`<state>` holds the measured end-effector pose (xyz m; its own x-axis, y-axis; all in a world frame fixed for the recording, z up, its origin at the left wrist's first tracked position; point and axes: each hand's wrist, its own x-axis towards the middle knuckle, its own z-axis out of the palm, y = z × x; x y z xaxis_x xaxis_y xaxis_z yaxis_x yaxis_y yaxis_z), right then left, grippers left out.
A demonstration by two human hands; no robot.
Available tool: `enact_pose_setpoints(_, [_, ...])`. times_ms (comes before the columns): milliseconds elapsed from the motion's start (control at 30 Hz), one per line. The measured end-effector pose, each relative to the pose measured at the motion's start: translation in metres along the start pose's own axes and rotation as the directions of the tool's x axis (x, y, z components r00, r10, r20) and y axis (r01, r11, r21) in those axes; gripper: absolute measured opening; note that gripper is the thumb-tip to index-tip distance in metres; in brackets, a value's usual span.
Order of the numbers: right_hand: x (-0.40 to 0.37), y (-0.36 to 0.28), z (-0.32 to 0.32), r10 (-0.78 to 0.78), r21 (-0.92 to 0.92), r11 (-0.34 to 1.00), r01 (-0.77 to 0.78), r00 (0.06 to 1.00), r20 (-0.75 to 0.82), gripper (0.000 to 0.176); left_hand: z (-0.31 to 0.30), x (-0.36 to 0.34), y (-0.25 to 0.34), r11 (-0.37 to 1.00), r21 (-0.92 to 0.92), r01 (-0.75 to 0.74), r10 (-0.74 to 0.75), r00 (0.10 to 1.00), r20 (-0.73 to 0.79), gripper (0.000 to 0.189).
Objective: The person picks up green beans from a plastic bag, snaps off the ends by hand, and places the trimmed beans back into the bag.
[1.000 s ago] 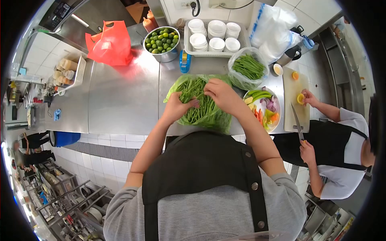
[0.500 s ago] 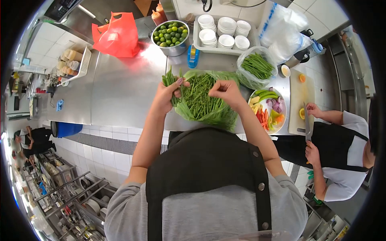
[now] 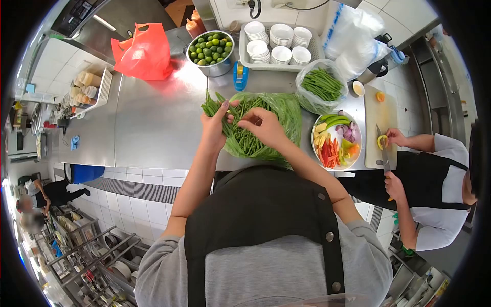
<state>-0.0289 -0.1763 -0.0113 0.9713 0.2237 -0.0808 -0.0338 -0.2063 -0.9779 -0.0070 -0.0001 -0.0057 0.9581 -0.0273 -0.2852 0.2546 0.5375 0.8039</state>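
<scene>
My left hand [image 3: 215,125] is closed round a small bunch of green beans [image 3: 209,106], whose ends stick out past the fingers. To its right, my right hand [image 3: 263,127] has thumb and fingertips pinched together close to the bunch; anything between them is too small to make out. Both hands are above an open green plastic bag [image 3: 287,115] on the steel counter. Inside lies a heap of thin green beans [image 3: 248,142], partly covered by my right hand.
Behind the bag stand a pot of limes [image 3: 222,66], a blue tape dispenser [image 3: 240,77] and a tray of white bowls [image 3: 307,65]. To the right are bagged beans [image 3: 321,84], a plate of cut vegetables [image 3: 316,146] and a co-worker cutting on a board [image 3: 376,110]. A red bag [image 3: 146,53] stands left.
My right hand has moved left and slightly down, from over the beans' right side to beside my left hand. The left hand keeps its bunch. The co-worker's knife has shifted to the yellow slice.
</scene>
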Motion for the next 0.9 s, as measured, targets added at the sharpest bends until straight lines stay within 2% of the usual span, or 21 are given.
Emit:
enact_pose_setpoints(33, [0.000, -0.001, 0.001, 0.001, -0.074, 0.997, 0.000, 1.000, 0.016, 0.024, 0.000, 0.000, 0.000, 1.000, -0.011, -0.024, 0.024, 1.000, -0.014, 0.017])
enact_pose_setpoints(167, [0.004, 0.012, 0.006, -0.111, -0.066, 0.992, 0.107, 0.992, -0.060, 0.021, 0.002, -0.001, 0.002, 0.998, 0.024, -0.060, 0.061, 0.998, -0.028, 0.015])
enact_pose_setpoints(267, [0.004, 0.012, 0.002, -0.155, -0.028, 0.988, 0.154, 0.988, -0.029, 0.015, -0.001, 0.000, 0.002, 0.990, 0.129, -0.050, 0.050, 0.999, -0.001, 0.013])
enact_pose_setpoints(333, [0.003, 0.010, -0.008, -0.103, 0.217, 0.974, 0.064, 0.979, 0.173, 0.013, 0.003, -0.003, 0.001, 0.971, 0.238, -0.031, 0.028, 0.999, 0.015, 0.011])
enact_pose_setpoints(367, [0.003, 0.008, -0.016, -0.095, 0.328, 0.945, -0.001, 0.957, 0.275, 0.012, 0.008, -0.005, -0.001, 0.975, 0.221, -0.024, 0.019, 1.000, 0.023, 0.011])
enact_pose_setpoints(500, [0.005, 0.003, -0.042, -0.215, 0.383, 0.922, 0.062, 0.904, 0.371, 0.013, 0.028, -0.014, -0.004, 0.983, 0.184, 0.012, -0.020, 0.999, 0.040, 0.010])
enact_pose_setpoints(567, [-0.002, -0.005, -0.044, -0.186, 0.371, 0.928, 0.023, 0.893, 0.409, 0.014, 0.035, -0.015, -0.005, 0.982, 0.187, 0.039, -0.045, 0.999, 0.030, 0.010])
enact_pose_setpoints(667, [-0.021, -0.042, -0.036, -0.248, 0.280, 0.956, 0.092, 0.763, 0.597, 0.014, 0.009, 0.008, -0.019, 0.980, 0.196, -0.028, 0.044, 0.996, -0.077, 0.008])
enact_pose_setpoints(767, [-0.026, -0.054, -0.025, -0.278, 0.123, 0.960, 0.253, 0.791, 0.545, 0.014, -0.029, 0.029, -0.013, 1.000, -0.009, 0.002, -0.003, 0.991, -0.135, 0.011])
enact_pose_setpoints(833, [-0.013, -0.028, -0.028, -0.182, -0.118, 0.955, 0.273, 0.850, 0.495, 0.014, -0.046, 0.027, 0.001, 0.999, -0.043, -0.008, 0.004, 0.995, -0.101, 0.022])
enact_pose_setpoints(900, [0.005, 0.005, -0.036, -0.098, -0.378, 0.876, 0.299, 0.879, 0.467, 0.013, -0.051, 0.020, 0.008, 0.997, -0.071, -0.013, 0.006, 0.995, -0.099, 0.030])
